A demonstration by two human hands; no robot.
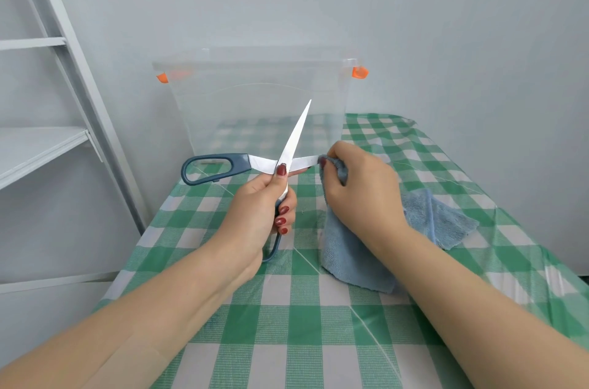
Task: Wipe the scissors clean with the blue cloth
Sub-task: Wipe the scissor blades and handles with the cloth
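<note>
The scissors [294, 146] have white blades and dark blue handles and are held wide open above the table. My left hand [259, 210] grips one handle, thumb pressed near the pivot. One blade points up and away; the other runs to the right. My right hand [360, 188] pinches the blue cloth [350, 255] around the tip end of that right-pointing blade. The rest of the cloth hangs down onto the table under my right wrist. The free handle loop sticks out to the left.
A green and white checked tablecloth [287, 325] covers the table. A clear plastic bin [261, 95] with orange clips stands at the back, just behind the scissors. A grey metal shelf frame [47, 140] stands to the left. Walls close in at the back and right.
</note>
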